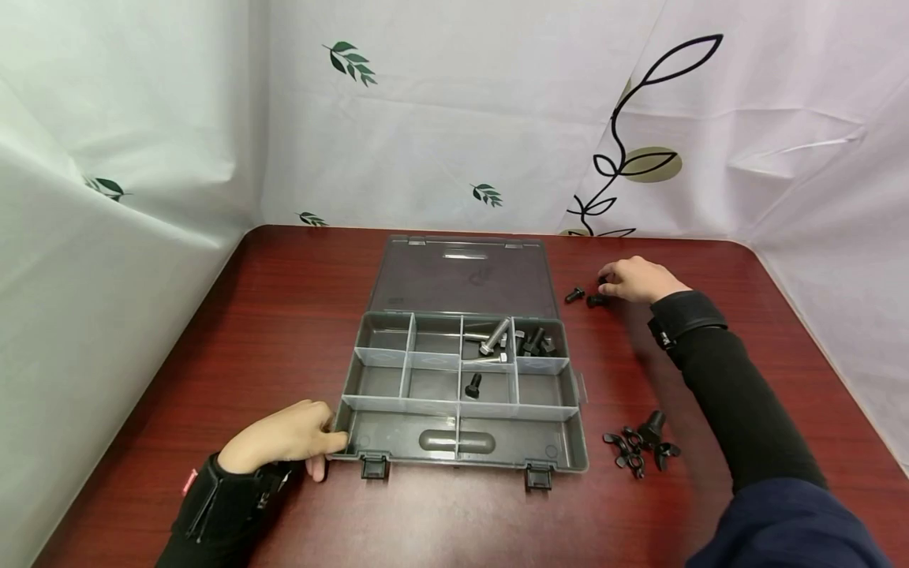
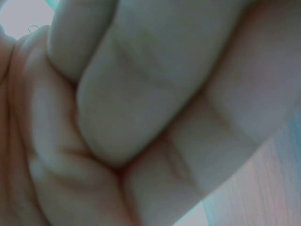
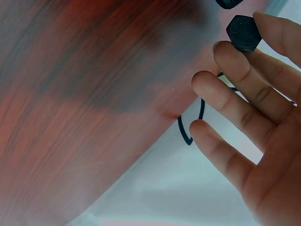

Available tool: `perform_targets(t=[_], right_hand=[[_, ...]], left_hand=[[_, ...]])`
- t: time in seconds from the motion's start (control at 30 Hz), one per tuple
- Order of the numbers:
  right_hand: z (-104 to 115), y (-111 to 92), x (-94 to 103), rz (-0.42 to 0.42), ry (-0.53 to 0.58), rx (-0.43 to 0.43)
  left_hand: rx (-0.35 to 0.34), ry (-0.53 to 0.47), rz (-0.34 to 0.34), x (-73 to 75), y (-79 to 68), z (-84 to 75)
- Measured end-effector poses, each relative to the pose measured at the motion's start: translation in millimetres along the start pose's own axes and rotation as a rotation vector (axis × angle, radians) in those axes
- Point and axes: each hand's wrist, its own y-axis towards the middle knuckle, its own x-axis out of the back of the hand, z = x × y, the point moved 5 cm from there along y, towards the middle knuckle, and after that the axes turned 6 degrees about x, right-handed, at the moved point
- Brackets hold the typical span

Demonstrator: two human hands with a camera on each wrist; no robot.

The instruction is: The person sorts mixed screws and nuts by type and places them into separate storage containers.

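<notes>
An organizer box (image 1: 465, 465) lies on the table with its lid (image 1: 465, 276) folded back. My left hand (image 1: 287, 434) grips its front left corner, thumb over the rim; curled fingers (image 2: 141, 84) fill the left wrist view. Past the box's right side, my right hand (image 1: 642, 280) pinches a black hex bolt (image 3: 243, 33) between thumb and index finger, the other fingers spread. Two more black bolts lie by that hand, one bolt (image 1: 574, 295) to its left and another bolt (image 1: 598, 300) just under the fingertips. Silver bolts (image 1: 495, 338) and black bolts (image 1: 536, 343) sit in separate back compartments.
A single black bolt (image 1: 473, 386) lies in a middle-row compartment. Right of the box is a pile of black wing nuts (image 1: 628, 450) with a larger black piece (image 1: 652, 427). Two latches, a left latch (image 1: 374, 467) and a right latch (image 1: 538, 477), hang at the box's front.
</notes>
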Motion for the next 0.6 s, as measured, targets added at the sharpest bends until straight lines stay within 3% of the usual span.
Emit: perform_targets(t=[0.6], right_hand=[[15, -6, 18.4, -0.038, -0.050, 0.029]], left_hand=[[-0.031, -0.013, 0.008, -0.7, -0.5, -0.4]])
